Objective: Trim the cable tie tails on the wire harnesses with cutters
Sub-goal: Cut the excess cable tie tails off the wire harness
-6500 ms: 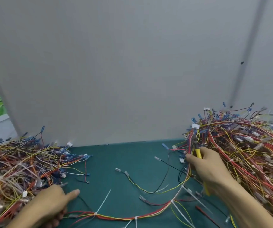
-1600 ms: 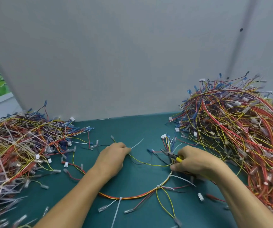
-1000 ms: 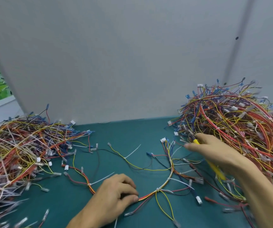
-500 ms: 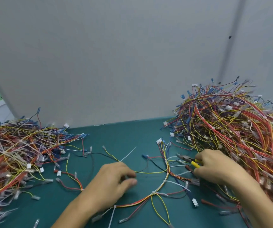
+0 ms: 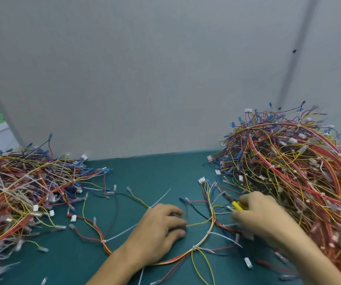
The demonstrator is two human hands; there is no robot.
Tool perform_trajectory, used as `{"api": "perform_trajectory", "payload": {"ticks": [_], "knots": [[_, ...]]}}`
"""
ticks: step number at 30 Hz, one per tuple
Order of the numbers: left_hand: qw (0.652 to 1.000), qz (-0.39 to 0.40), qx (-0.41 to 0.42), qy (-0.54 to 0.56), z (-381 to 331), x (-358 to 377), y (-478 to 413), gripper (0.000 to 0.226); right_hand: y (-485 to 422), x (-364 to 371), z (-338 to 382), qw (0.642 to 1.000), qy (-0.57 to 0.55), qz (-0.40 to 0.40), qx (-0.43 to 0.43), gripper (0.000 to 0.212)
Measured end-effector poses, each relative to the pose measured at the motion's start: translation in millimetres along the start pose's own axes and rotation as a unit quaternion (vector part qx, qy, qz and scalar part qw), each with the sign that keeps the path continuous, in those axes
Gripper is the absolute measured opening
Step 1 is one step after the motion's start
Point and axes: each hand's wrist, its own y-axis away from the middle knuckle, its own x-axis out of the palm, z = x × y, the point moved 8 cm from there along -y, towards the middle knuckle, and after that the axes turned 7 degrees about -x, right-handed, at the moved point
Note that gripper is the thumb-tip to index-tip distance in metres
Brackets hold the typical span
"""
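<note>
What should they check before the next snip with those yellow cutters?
1. Right hand grips cutters: ok.
2. Left hand rests on loose harness: ok.
3. Untrimmed tie tail close by: ok.
4. The blades lined up on a tail: cannot tell, blurred.
5. Left hand apart from the blades: ok.
</note>
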Motion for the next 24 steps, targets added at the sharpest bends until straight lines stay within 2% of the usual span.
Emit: {"api": "perform_trajectory", "payload": {"ticks": [2, 3, 4, 6, 8, 11, 14, 17, 20, 24], "knots": [[0.989, -0.123, -0.063, -0.058, 13.3, -31.4, 10.7, 0.021, -4.1, 14.6, 14.8, 0.999, -0.003, -0.031, -0.016, 0.024], [0.973, -0.166, -0.124, -0.101, 24.4, -50.0, 17.9, 0.020, -5.1, 18.8, 21.4, 0.998, 0.016, -0.052, -0.019, 0.025], [0.954, -0.164, -0.207, -0.140, 41.6, -64.0, 25.9, 0.023, -5.8, 22.7, 26.6, 0.997, 0.035, -0.069, -0.022, 0.026], [0.907, -0.091, -0.365, -0.189, 85.5, -77.4, 46.2, 0.036, -7.1, 28.9, 34.5, 0.994, 0.057, -0.087, -0.033, 0.024], [0.877, -0.014, -0.448, -0.175, 115.6, -77.8, 67.0, 0.039, -7.9, 33.3, 41.0, 0.993, 0.056, -0.092, -0.056, 0.019], [0.889, 0.013, -0.428, -0.159, 124.1, -72.0, 73.5, 0.026, -8.5, 40.5, 53.0, 0.989, 0.034, -0.092, -0.114, 0.014], [0.939, -0.048, -0.337, -0.059, 108.0, -65.3, 56.1, 0.012, -4.4, 49.6, 74.4, 0.977, 0.010, -0.074, -0.198, 0.013], [0.964, -0.064, -0.254, 0.054, 86.3, -51.6, 40.4, 0.021, 0.7, 54.0, 86.9, 0.967, -0.014, -0.052, -0.250, 0.019], [0.971, -0.089, -0.215, 0.048, 82.1, -50.5, 36.8, 0.025, 3.0, 48.3, 86.2, 0.960, -0.043, -0.038, -0.273, 0.021], [0.974, -0.108, -0.197, 0.011, 84.5, -54.4, 35.2, 0.025, 3.1, 19.4, 70.8, 0.966, -0.091, -0.066, -0.233, 0.032]]}}
